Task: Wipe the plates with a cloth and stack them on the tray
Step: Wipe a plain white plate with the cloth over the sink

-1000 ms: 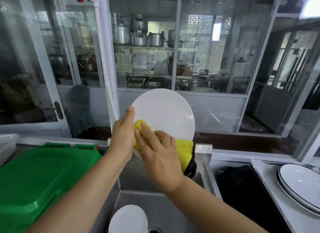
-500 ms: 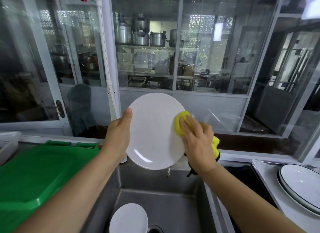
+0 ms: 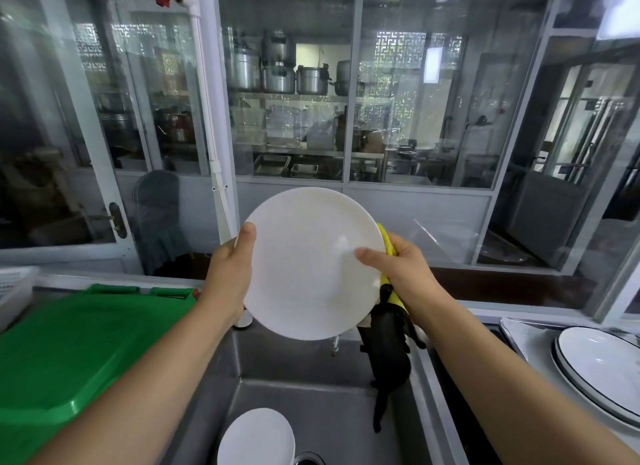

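1. 2 hands on 1 white plate (image 3: 304, 267), held up on edge over the sink (image 3: 311, 405), face toward me.
2. My left hand (image 3: 230, 274) grips the plate's left rim: thumb on the front face, other fingers hidden behind it.
3. My right hand (image 3: 398, 270) pinches the right rim together with the yellow cloth (image 3: 387, 243): thumb lies on the front face, cloth sits behind the rim under my fingers.
4. Cloth's dark side (image 3: 389, 360) hangs down from my right hand to the sink's right wall.
5. 1 more white plate (image 3: 258, 437) lies in the sink basin, near the drain (image 3: 308, 459) at the bottom edge of view.
6. Stack of white plates with dark rims (image 3: 602, 364) sits on a metal tray (image 3: 519, 333) on the surface to my right, well apart from the held plate. At least 2 in the stack; exact count not readable.
7. Green plastic lid (image 3: 79, 343) covers the surface left of the sink; white basket (image 3: 14, 288) at the far left edge.
8. Behind the sink: white pipe (image 3: 211, 125) running up, glass partitions, metal pots (image 3: 277, 73) on a shelf beyond the glass.
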{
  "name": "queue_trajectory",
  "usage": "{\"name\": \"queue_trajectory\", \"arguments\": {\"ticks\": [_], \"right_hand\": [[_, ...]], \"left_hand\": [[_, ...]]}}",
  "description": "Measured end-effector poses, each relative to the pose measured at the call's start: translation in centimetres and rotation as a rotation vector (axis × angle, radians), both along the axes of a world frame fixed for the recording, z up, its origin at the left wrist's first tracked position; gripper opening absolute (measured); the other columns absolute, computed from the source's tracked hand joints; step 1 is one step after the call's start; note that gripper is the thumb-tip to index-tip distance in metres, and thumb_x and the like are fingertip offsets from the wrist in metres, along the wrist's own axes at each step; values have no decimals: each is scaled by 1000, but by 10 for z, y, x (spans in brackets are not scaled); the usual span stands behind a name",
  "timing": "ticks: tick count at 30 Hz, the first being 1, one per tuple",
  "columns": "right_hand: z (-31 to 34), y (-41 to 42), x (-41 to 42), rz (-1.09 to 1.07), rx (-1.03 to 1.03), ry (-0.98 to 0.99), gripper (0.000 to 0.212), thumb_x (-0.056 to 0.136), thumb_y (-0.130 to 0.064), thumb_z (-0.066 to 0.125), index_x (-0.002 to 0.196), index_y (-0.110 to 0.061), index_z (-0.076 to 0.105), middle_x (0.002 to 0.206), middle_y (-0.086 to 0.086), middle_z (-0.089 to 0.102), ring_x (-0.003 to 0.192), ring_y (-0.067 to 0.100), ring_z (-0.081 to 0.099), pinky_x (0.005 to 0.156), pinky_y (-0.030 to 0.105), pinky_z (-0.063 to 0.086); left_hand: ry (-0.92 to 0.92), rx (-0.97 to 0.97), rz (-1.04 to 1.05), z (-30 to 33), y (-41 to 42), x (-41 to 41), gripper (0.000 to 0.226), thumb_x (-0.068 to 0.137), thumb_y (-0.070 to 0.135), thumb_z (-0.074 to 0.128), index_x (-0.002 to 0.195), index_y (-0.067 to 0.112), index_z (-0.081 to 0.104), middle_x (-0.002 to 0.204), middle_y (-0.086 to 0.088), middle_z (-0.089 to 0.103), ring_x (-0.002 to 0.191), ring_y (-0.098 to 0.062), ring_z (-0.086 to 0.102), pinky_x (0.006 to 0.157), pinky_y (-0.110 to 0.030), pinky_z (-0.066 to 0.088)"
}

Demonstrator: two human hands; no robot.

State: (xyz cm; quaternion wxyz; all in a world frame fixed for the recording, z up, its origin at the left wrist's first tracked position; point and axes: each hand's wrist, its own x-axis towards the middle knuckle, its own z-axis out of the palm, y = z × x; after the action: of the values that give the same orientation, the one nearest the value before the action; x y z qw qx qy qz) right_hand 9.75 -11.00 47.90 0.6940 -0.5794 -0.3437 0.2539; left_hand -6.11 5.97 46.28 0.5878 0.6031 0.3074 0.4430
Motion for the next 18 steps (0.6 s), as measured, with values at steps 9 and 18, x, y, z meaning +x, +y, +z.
{"name": "queue_trajectory", "arguments": {"ticks": [9, 18], "right_hand": [[-21, 17, -38, -445, 73, -578, 14, 86, -17, 67, 89, -30, 67, 76, -16, 66, 72, -1, 60, 60, 12, 46], [-61, 31, -65, -650, 234, -1545, 34, 77, -21, 77, 108, -7, 71, 111, 9, 69, 76, 28, 61, 62, 34, 48]], "left_hand": [[-18, -79, -94, 1, -35, 23, 29, 90, 43, 58, 103, 16, 59, 102, -6, 68, 92, -18, 67, 69, -31, 52], [-219, -377, 27, 3, -48, 23, 22, 86, 42, 65, 94, 21, 66, 86, -6, 72, 78, -26, 70, 62, -38, 57]]}}
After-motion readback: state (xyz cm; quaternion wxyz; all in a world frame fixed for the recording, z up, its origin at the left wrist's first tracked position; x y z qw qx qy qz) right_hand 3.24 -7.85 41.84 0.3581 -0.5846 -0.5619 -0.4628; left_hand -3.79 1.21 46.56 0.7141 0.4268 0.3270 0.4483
